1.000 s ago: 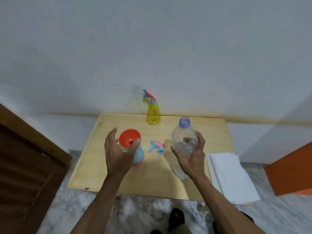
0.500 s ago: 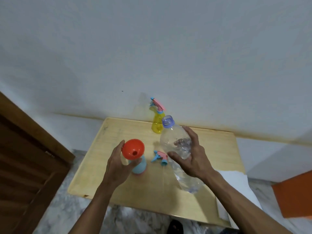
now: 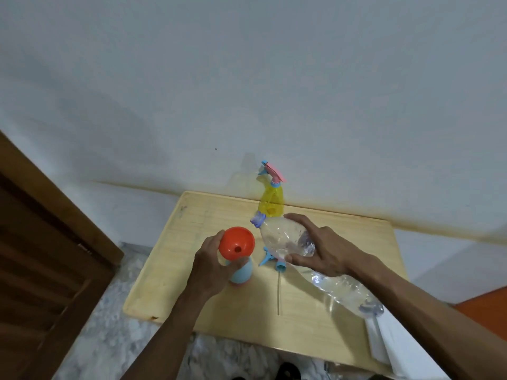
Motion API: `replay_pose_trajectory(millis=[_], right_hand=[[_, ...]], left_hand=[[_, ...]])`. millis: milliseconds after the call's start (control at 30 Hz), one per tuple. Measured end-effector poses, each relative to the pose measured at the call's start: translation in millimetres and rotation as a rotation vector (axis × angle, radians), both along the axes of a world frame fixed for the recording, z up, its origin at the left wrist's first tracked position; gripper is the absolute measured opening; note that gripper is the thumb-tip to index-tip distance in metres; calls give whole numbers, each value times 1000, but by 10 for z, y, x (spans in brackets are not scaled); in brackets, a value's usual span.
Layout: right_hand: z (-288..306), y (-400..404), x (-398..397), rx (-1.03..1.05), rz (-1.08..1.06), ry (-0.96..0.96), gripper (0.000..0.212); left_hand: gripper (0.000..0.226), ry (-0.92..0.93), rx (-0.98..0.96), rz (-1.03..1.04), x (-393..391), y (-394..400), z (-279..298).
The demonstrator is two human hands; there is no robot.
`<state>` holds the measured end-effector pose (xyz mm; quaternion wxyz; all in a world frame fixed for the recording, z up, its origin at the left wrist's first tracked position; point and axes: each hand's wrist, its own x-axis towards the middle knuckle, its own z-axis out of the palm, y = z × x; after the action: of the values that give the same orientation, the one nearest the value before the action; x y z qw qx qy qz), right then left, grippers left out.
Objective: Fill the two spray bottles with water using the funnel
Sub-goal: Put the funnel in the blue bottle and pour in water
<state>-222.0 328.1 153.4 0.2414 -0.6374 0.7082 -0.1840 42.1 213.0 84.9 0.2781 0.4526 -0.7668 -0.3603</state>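
Observation:
A light blue spray bottle stands uncapped on the wooden table with an orange funnel in its neck. My left hand grips that neck just under the funnel. My right hand grips a large clear water bottle, tilted steeply with its blue-ringed mouth just right of and above the funnel rim. The blue bottle's pink-and-blue trigger head with its dip tube lies on the table between my hands. A yellow spray bottle with its trigger head on stands at the back edge.
A white folded cloth lies at the table's right front corner. A dark wooden door is at the left, a white wall behind, an orange object at the right. The floor is grey marble.
My right hand has lifted the water bottle and tipped it leftward, bringing its mouth close to the funnel. My left hand has stayed on the blue bottle's neck.

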Motion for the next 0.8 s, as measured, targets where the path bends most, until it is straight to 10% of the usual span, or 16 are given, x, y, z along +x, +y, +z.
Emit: replay_pose_trajectory(millis=[800], right_hand=[[-60, -162, 46, 192, 134, 271, 84]], left_hand=[[75, -125, 17, -123, 65, -237, -30]])
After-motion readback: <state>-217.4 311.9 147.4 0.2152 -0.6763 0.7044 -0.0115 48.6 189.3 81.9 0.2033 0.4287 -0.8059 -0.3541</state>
